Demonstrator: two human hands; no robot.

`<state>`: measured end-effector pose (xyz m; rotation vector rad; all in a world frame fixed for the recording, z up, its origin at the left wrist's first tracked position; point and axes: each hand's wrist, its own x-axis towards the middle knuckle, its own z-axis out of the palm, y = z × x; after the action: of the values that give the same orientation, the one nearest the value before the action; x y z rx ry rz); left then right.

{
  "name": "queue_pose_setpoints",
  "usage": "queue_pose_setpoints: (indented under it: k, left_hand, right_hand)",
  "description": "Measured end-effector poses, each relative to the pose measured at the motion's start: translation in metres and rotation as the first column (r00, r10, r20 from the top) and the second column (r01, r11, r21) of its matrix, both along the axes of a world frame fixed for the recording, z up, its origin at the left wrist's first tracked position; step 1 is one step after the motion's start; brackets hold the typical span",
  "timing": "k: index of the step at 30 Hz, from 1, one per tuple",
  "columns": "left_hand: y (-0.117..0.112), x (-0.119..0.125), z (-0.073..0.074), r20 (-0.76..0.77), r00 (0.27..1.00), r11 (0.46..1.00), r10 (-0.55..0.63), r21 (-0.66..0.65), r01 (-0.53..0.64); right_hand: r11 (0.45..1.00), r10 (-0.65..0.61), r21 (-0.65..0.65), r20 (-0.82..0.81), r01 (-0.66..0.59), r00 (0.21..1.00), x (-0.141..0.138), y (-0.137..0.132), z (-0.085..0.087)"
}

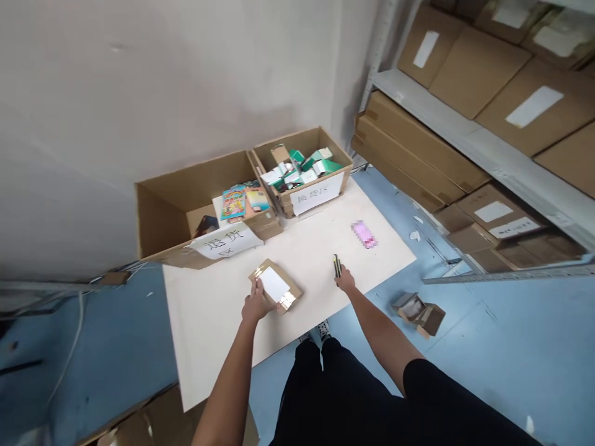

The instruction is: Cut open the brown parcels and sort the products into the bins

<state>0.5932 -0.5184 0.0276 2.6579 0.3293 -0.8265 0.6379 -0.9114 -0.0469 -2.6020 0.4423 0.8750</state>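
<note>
Your left hand (255, 305) lays spread fingers along the 8 o'clock edge of the parcel (275, 283) on the tabletop (209, 322); grip unclear. At its 3 o'clock, your right hand (345, 280) wraps its fingers round a yellow-black tool (337, 266); farther, open cartons (264, 231) at 11 and 1.

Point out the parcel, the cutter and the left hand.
Parcel (275, 284): head view, middle of top face.
Cutter (337, 266): head view, on its body.
Left hand (256, 304): head view, back of hand.

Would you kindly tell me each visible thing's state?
Parcel: closed, taped, left hand on it
Yellow-black tool: clasped in the right hand
Left table carton: open, partly filled
Right table carton: open, holding small boxes
Pink item: pixelated, unclear
Floor carton: open
Shelf cartons: appear closed
</note>
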Motion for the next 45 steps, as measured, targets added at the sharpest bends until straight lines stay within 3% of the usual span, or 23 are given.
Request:
queue_pose_setpoints:
  k: [3, 5, 8, 11, 14, 17, 22, 27, 36, 40, 45]
  left_hand:
    - [-0.004, -0.005, 0.006, 0.005, 1.000, 0.999, 0.015, -0.041, -0.015]
    - [-0.006, -0.008, 0.006, 0.051, 0.998, 0.995, 0.023, -0.101, -0.018]
    - [-0.007, -0.012, 0.001, 0.059, 0.995, 0.985, 0.077, -0.157, -0.066]
    - [-0.009, -0.015, -0.004, 0.065, 0.993, 0.981, 0.099, -0.176, -0.086]
    - [-0.009, -0.018, -0.010, 0.071, 0.993, 0.976, 0.098, -0.204, -0.082]
    - [-0.009, -0.020, -0.015, 0.090, 0.991, 0.968, 0.096, -0.242, -0.071]
    - [-0.009, -0.024, -0.016, 0.136, 0.985, 0.958, 0.105, -0.281, -0.064]
    - [-0.011, -0.022, -0.008, 0.087, 0.990, 0.968, 0.110, -0.237, -0.087]
    - [-0.012, -0.021, 0.000, 0.085, 0.992, 0.979, 0.097, -0.190, -0.080]
    - [-0.011, -0.020, 0.001, 0.089, 0.993, 0.987, 0.083, -0.143, -0.070]
    - [-0.011, -0.016, 0.006, 0.083, 0.996, 0.995, 0.043, -0.093, -0.036]
  right_hand:
    - [0.999, 0.029, 0.029, 0.015, -0.030, 0.999, 0.002, 0.030, 0.001]
    - [0.996, 0.029, 0.083, 0.088, -0.036, 0.996, 0.006, 0.057, 0.012]
    - [0.964, 0.050, 0.232, 0.310, -0.126, 0.949, 0.010, 0.109, 0.043]
    - [0.868, 0.174, 0.336, 0.483, -0.365, 0.858, 0.010, 0.167, 0.077]
    - [0.810, 0.351, 0.299, 0.443, -0.505, 0.825, 0.008, 0.217, 0.099]
    - [0.844, 0.438, 0.170, 0.329, -0.508, 0.837, 0.006, 0.245, 0.109]
    - [0.853, 0.500, 0.029, 0.235, -0.520, 0.834, 0.006, 0.252, 0.119]
    - [0.868, 0.491, -0.023, 0.189, -0.496, 0.850, -0.002, 0.253, 0.132]
    - [0.832, 0.553, -0.105, 0.082, -0.545, 0.829, -0.005, 0.255, 0.158]
    - [0.802, 0.593, -0.085, -0.006, -0.591, 0.805, -0.019, 0.236, 0.168]
    - [0.769, 0.634, -0.094, -0.018, -0.632, 0.773, -0.062, 0.197, 0.175]
